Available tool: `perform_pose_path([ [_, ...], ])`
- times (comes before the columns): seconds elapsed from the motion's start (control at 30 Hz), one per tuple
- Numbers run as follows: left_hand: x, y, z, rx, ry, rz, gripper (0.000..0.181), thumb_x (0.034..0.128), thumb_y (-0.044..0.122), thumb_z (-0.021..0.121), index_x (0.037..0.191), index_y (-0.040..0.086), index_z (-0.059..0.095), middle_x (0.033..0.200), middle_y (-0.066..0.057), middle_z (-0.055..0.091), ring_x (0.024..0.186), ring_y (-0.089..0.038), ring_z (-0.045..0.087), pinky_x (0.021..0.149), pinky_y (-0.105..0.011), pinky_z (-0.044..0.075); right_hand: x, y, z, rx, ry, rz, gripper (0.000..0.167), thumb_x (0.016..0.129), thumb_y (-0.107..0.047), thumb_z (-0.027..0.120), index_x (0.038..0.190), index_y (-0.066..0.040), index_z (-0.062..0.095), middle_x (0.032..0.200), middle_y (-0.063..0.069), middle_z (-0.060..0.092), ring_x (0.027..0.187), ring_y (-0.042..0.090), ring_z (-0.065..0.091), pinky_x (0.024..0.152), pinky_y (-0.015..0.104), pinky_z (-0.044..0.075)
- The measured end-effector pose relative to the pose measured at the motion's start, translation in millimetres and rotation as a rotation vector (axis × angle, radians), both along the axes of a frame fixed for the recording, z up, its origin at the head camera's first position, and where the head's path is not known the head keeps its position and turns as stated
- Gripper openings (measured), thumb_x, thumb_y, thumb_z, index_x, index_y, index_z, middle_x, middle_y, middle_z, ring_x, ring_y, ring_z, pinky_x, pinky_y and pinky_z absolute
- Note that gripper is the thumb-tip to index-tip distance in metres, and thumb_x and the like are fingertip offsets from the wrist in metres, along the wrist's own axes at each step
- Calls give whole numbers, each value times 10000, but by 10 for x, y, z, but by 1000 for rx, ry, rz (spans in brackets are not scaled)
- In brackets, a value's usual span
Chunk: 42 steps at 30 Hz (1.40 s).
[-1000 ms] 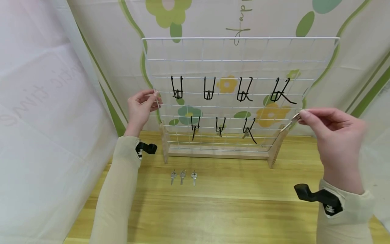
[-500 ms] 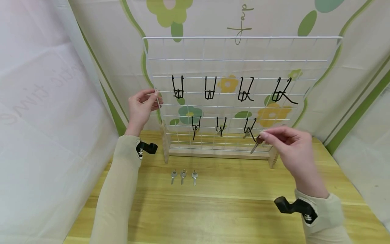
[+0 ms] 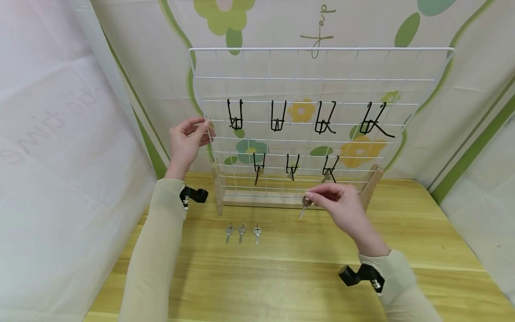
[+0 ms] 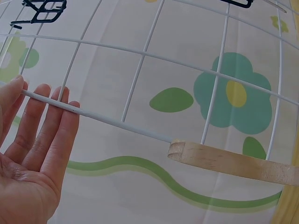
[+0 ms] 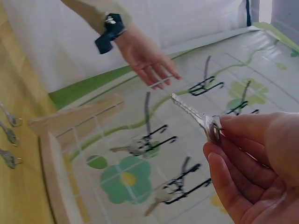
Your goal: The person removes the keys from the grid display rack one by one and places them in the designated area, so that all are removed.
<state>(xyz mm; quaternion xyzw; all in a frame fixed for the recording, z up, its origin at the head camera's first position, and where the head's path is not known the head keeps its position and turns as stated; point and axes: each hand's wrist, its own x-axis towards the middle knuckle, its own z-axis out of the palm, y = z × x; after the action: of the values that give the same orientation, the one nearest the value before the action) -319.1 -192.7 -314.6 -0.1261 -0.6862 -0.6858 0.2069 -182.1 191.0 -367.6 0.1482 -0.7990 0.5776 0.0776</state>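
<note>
With the rack (image 3: 299, 123) held by the left grip (image 3: 187, 142), the key (image 3: 304, 204) pinched in the right grip (image 3: 339, 206) may be dropped if bumped.

A wooden table (image 3: 281, 281) with a yellowish, streaked grain spread beneath everything, its top running back to the printed cloth (image 3: 462, 116). Three silver keys lay flat on it in a row, the left key (image 3: 230, 232) and middle key (image 3: 242, 232) close together and the right key (image 3: 257, 235) slightly farther off, all with blades toward the person. Behind them stood a pale wooden stand (image 3: 277, 203), its side pieces joined by a low crossbar.
</note>
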Motion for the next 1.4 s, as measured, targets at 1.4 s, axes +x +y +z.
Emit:
perform_pose_path([
  [1.4, 8, 7, 3, -16, 7, 10, 261, 958, 250, 747, 1116, 43, 748, 971, -185, 741, 853, -282, 751, 766, -336, 622, -517, -710, -1561, 299, -217, 175, 52, 915, -176, 799, 946, -134, 798, 887, -67, 736, 814, 113, 662, 748, 311, 568],
])
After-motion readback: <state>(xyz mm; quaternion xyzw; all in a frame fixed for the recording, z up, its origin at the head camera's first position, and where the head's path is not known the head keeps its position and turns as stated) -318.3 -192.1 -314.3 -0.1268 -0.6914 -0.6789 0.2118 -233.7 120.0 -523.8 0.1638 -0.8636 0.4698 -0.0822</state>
